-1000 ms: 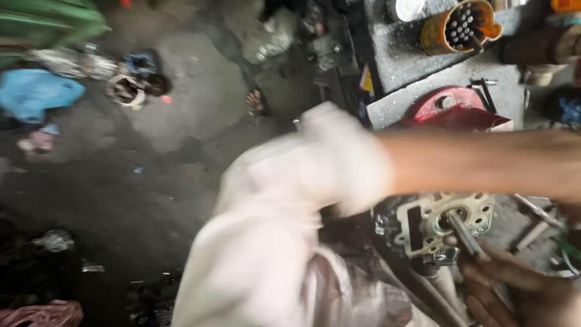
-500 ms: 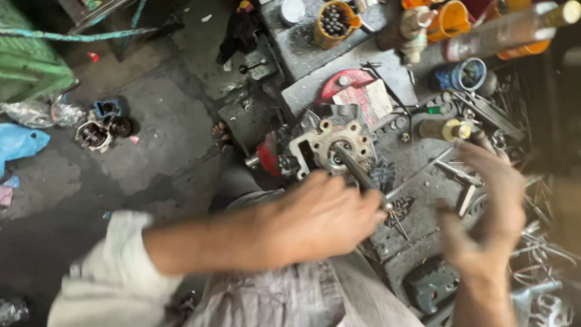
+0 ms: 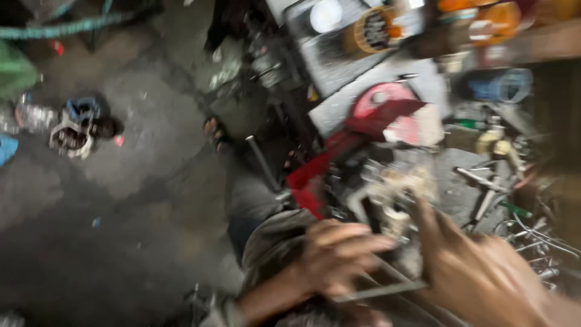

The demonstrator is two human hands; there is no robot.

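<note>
The view is motion-blurred. My left hand (image 3: pixel 339 254) is curled around a thin grey metal rod (image 3: pixel 378 290) that runs right toward my right hand (image 3: pixel 484 275). My right hand sits at the rod's far end, one finger stretched up against a pale metal machine casting (image 3: pixel 393 194). The blur hides whether it grips anything. The casting lies on a cluttered workbench, just above both hands. A red metal piece (image 3: pixel 339 163) lies to the casting's upper left.
An orange tub of bolts (image 3: pixel 375 30), a white round lid (image 3: pixel 325 15) and a blue container (image 3: pixel 502 85) stand at the bench's far side. Loose tools and wire (image 3: pixel 532 236) lie at the right. A sandalled foot (image 3: pixel 212 130) and scrap (image 3: pixel 75 127) are on the dirty floor.
The camera has swung and blurred. Both hands have dropped lower in view and drawn closer together around the rod, below the casting.
</note>
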